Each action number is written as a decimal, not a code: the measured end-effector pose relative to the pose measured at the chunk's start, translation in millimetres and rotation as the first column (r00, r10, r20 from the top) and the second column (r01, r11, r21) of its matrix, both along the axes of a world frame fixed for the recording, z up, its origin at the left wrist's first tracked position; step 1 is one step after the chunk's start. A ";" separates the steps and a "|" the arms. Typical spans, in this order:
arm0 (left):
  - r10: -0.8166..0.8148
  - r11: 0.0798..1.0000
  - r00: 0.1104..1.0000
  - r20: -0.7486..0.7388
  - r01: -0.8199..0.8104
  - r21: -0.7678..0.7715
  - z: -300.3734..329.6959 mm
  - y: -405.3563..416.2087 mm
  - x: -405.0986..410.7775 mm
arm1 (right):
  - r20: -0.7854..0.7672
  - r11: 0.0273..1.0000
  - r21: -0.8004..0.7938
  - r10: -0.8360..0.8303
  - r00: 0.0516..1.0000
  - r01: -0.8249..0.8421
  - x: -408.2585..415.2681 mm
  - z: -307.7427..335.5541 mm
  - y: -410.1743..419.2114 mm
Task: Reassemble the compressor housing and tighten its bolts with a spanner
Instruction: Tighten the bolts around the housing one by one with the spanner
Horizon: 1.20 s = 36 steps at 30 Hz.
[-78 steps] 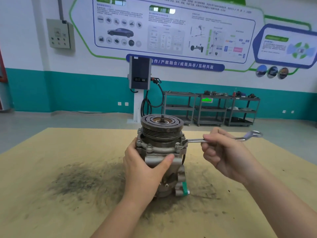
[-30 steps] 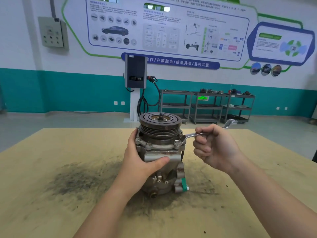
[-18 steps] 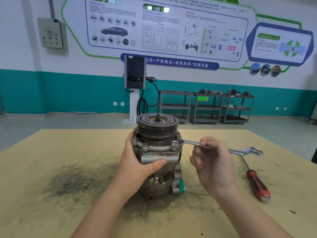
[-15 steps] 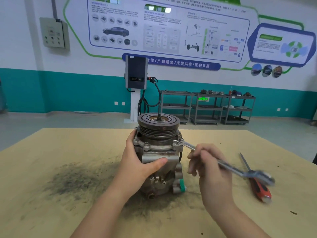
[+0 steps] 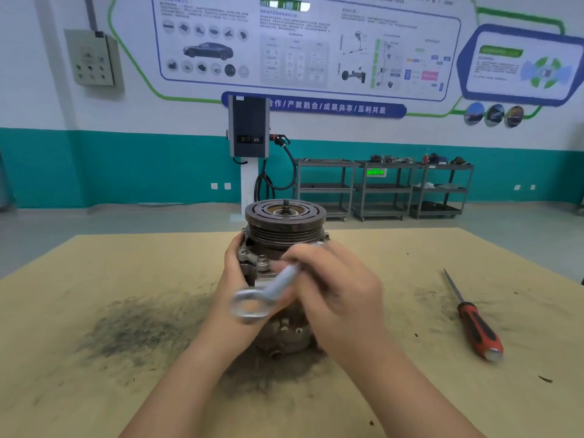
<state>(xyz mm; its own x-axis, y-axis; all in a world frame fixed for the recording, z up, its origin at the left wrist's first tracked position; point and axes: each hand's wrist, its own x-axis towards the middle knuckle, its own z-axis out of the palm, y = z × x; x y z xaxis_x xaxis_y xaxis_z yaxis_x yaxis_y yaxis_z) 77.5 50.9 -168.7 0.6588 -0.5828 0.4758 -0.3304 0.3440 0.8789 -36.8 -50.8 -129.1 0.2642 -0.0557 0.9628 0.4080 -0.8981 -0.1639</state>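
Both of our hands are on the job: our left hand (image 5: 234,292) wraps the side of the compressor (image 5: 278,279), which stands upright on the tan table (image 5: 94,390) above a dark smear of grime, pulley uppermost. Our right hand (image 5: 335,292) has its fingers curled round the shank of the spanner (image 5: 271,289), and that is where the change lies. Half a second ago the handle pointed out to our right, toward the screwdriver (image 5: 475,327); now it has swung across the front of the housing, its ring end blurred over our left wrist. The working end is hidden behind our fingers, so we cannot tell whether it is seated on a flange bolt (image 5: 262,259) or has been lifted off. We judge this either the end of a long tightening stroke or a move to the next bolt. The housing looks closed up, with bolt heads showing round the flange, so the task seems well into its tightening stage. The screwdriver lies well apart, untouched.
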 end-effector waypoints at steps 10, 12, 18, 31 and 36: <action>0.232 0.948 0.968 0.099 -0.248 0.199 4.2 2.4 -7.6 | 0.398 0.240 0.819 0.416 0.818 -0.521 -16.1 15.3 -36.8; 0.229 0.952 0.969 0.091 -0.243 0.188 4.0 3.2 -8.9 | 0.439 0.142 0.829 0.436 0.786 -0.542 -16.0 15.2 -42.4; 0.257 0.944 0.962 0.094 -0.270 0.188 3.9 3.7 -8.2 | 0.369 0.051 0.890 0.501 0.783 -0.452 -7.7 10.8 -46.4; 0.257 0.951 0.960 0.114 -0.273 0.149 4.0 1.8 -8.3 | 0.178 0.026 0.967 0.640 0.748 -0.253 -7.5 14.1 -61.0; 0.265 0.947 0.959 0.101 -0.279 0.161 5.6 1.3 -9.3 | 0.200 0.103 0.950 0.523 0.828 -0.294 -1.2 4.7 -56.0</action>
